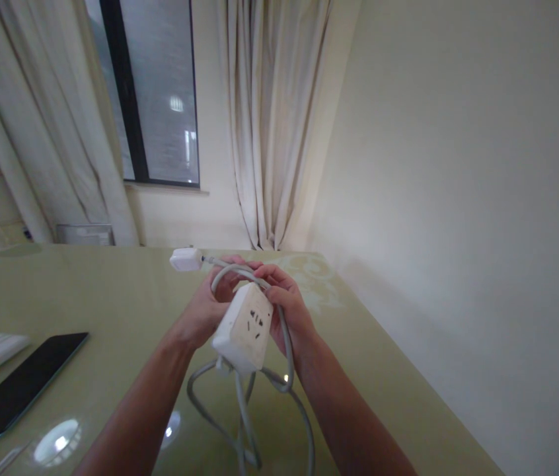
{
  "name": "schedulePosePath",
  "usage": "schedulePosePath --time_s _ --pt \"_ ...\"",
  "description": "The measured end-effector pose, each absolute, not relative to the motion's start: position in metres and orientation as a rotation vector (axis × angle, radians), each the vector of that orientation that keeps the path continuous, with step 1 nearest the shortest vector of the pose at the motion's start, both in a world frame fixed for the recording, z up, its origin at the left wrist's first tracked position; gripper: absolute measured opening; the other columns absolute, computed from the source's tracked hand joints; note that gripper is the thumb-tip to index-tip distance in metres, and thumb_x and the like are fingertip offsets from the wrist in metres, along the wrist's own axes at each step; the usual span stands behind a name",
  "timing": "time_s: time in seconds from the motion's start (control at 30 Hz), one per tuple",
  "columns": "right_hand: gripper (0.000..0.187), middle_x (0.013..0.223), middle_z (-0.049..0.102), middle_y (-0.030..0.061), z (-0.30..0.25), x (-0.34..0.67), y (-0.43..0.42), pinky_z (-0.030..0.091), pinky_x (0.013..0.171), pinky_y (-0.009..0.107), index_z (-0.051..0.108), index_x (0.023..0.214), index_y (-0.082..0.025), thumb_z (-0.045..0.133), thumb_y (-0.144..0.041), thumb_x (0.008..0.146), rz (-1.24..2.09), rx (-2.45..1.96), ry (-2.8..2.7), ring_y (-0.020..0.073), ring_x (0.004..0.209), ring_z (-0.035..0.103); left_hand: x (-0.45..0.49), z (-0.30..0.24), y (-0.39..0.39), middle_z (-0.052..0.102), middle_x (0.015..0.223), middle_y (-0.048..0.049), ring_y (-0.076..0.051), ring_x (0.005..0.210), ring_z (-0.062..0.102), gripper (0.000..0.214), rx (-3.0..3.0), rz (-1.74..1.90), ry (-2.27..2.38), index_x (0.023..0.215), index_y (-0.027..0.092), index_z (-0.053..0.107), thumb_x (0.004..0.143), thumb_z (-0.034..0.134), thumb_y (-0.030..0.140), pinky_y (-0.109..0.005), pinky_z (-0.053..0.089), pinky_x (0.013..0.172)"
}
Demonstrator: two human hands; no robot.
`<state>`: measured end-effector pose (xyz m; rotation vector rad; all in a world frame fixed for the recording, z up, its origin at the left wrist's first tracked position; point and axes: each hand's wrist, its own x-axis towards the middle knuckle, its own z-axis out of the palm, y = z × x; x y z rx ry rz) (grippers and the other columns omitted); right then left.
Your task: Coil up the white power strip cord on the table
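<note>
- White socket block (246, 326) sits up off the table (111, 291), held between both hands
- left hand (209, 305) wraps its back, fingers curled round it
- right hand (287, 311) pinches the grey cable (287, 344) against the block's side
- plug (185, 259) pokes out just past the fingertips
- dark tablet (22, 387) lies well off to the left

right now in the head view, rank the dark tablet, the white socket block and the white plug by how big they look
1. dark tablet
2. white socket block, though it sits nearer the camera, held between both hands
3. white plug
</note>
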<state>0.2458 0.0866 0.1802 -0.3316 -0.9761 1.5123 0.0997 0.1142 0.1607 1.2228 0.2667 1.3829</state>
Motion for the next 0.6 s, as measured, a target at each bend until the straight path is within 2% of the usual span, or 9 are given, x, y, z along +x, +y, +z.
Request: schedulePosePath --time_s 0.1,0.2,0.3,0.4,0.5,0.6 --pt "0.023 0.097 0.074 0.0006 0.178 0.245 0.088 0.05 0.06 0.02 0.074 0.083 -0.02 0.07 -0.01 0.063 1.546 -0.318 -0.95 0.0118 0.072 0.063 0.11 0.157 0.118 0.074 0.104 -0.0049 -0.026 0.1 0.073 0.053 1.169 1.484 0.31 0.102 0.023 0.068 0.058 0.097 0.027 -0.031 0.059 0.083" --pt "0.025 0.09 0.075 0.0005 0.176 0.247 0.09 0.051 0.063 0.022 0.076 0.087 -0.021 0.074 -0.01 0.065 1.563 -0.328 -1.013 0.0132 0.073 0.064 0.117 0.152 0.12 0.072 0.095 -0.0025 -0.024 0.092 0.072 0.044 1.089 1.513 0.338 0.096 0.023 0.068 0.063 0.094 0.038 -0.029 0.058 0.073" --pt "0.029 0.098 0.076 0.0022 0.174 0.252 0.092 0.053 0.068 0.024 0.079 0.095 -0.023 0.081 -0.016 0.067 1.548 -0.374 -1.146 0.0162 0.083 0.067 0.116 0.151 0.12 0.071 0.095 -0.0021 -0.024 0.093 0.071 0.049 1.052 1.465 0.331 0.097 0.025 0.067 0.06 0.096 0.037 -0.025 0.054 0.065" --pt "0.031 0.113 0.075 0.004 0.173 0.26 0.095 0.054 0.071 0.025 0.079 0.102 -0.026 0.086 -0.027 0.072 1.498 -0.396 -1.324 0.0181 0.093 0.067 0.111 0.155 0.118 0.07 0.097 -0.0019 -0.025 0.095 0.071 0.059 1.078 1.382 0.287 0.098 0.024 0.066 0.05 0.1 0.031 -0.026 0.053 0.068" --pt "0.032 0.116 0.07 0.0057 0.175 0.271 0.097 0.055 0.082 0.03 0.078 0.11 -0.027 0.085 -0.036 0.08 1.323 -0.398 -1.562 0.0202 0.103 0.066 0.106 0.162 0.113 0.068 0.093 -0.0006 -0.024 0.095 0.07 0.062 1.103 1.322 0.261 0.098 0.024 0.066 0.048 0.102 0.031 -0.026 0.053 0.069" --pt "0.034 0.111 0.063 0.0059 0.179 0.283 0.095 0.055 0.087 0.034 0.078 0.117 -0.031 0.083 -0.036 0.084 0.865 -0.495 -1.819 0.02 0.1 0.063 0.103 0.166 0.109 0.068 0.091 0.0 -0.021 0.09 0.069 0.062 1.148 1.272 0.28 0.1 0.025 0.066 0.049 0.102 0.026 -0.025 0.053 0.069"
